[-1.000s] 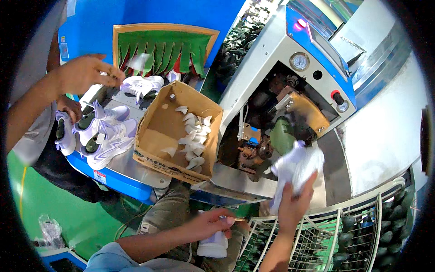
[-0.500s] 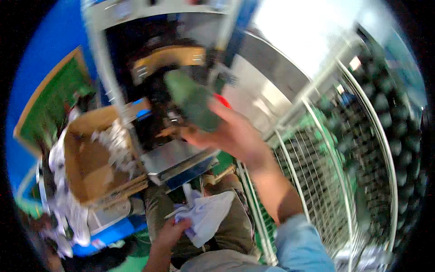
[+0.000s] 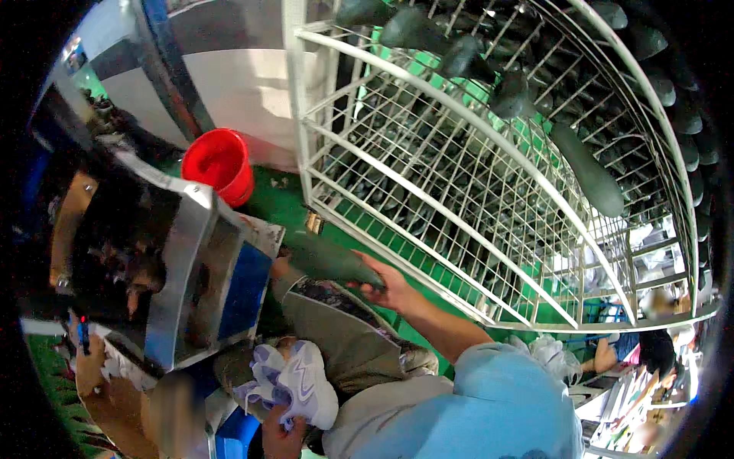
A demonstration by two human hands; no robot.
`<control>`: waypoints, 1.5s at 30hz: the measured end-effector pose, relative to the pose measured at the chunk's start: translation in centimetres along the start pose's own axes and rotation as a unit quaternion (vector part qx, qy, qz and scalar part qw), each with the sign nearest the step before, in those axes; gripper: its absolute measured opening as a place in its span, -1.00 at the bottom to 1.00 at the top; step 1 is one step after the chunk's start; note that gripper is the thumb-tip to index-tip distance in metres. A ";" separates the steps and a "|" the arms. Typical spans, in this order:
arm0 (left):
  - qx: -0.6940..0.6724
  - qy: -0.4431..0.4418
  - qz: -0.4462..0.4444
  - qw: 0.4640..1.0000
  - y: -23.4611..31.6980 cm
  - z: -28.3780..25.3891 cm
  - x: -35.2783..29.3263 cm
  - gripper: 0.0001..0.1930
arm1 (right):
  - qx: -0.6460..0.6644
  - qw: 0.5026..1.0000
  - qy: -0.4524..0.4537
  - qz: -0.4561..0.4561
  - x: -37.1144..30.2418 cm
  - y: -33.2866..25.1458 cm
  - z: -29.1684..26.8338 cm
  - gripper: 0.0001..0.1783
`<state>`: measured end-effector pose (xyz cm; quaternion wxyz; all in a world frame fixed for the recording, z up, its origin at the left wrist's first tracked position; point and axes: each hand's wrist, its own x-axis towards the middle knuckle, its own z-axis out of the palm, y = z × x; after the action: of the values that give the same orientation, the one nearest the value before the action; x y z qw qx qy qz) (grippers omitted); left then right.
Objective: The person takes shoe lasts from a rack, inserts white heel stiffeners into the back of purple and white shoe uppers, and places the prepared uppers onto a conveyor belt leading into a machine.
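Note:
A dark green shoe last (image 3: 332,260) is gripped at one end by my right hand (image 3: 390,284), fingers wrapped around it. The last lies sideways over the green floor, between the machine and the wire rack. Low in the view, my left hand (image 3: 284,437) is closed on a white shoe upper (image 3: 310,386) with lavender trim, held over my lap. The inside of the upper cannot be made out.
A white wire rack cart (image 3: 428,180) loaded with many dark lasts (image 3: 585,172) fills the right. The metal machine (image 3: 180,252) stands on the left, a red bucket (image 3: 222,167) behind it. A cardboard box (image 3: 115,402) is lower left. Other people (image 3: 650,352) are far right.
My view has swung right, from the machine toward the rack. The last, still in my right hand, has moved away from the machine front. The left hand still holds the upper.

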<state>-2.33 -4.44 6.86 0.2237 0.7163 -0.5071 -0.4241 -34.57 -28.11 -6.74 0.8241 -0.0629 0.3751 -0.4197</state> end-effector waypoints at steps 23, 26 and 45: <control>-0.196 0.050 -0.343 0.917 5.4 -0.1 -3.7 -0.53 | 0.321 0.882 0.151 -0.310 11.5 -3.1 -28.1 -0.77; -0.140 0.207 -0.192 0.949 -0.1 -0.9 -9.7 -0.70 | 0.190 0.969 0.157 -0.031 10.1 -1.8 -32.9 -0.80; 0.194 0.490 -0.839 0.138 13.4 39.7 -60.0 -0.61 | -0.735 0.509 -0.439 0.089 8.8 16.3 18.9 -0.53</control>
<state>-50.17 49.69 18.29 -0.2148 0.7752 0.5582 0.2032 -8.15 -28.18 -5.11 0.5750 -0.7887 0.1437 0.1633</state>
